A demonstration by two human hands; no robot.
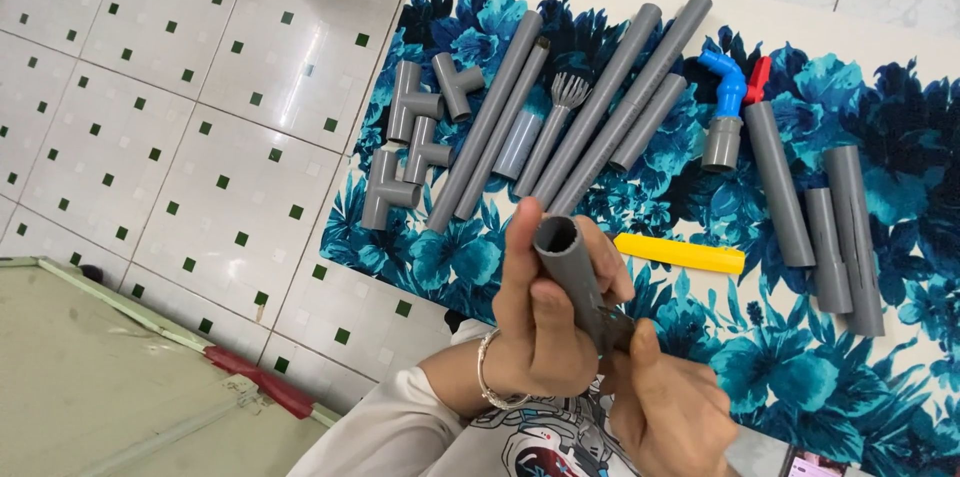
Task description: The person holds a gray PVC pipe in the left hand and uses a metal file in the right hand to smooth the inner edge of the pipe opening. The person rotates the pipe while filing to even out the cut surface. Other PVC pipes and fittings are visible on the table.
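Grey plastic pipe piece [570, 272]: gripped upright by left hand [545, 322], right hand [665, 402] clasping its lower end for steadiness; spare pipes [600, 102] ranked on floral tabletop [800, 357].

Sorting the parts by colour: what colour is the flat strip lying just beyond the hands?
Yellow. The flat strip shows best in the head view, lying on the blue flowered cloth.

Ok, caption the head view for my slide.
Both hands, left and right, grip a grey pipe above pipes and tee fittings on a blue floral mat.
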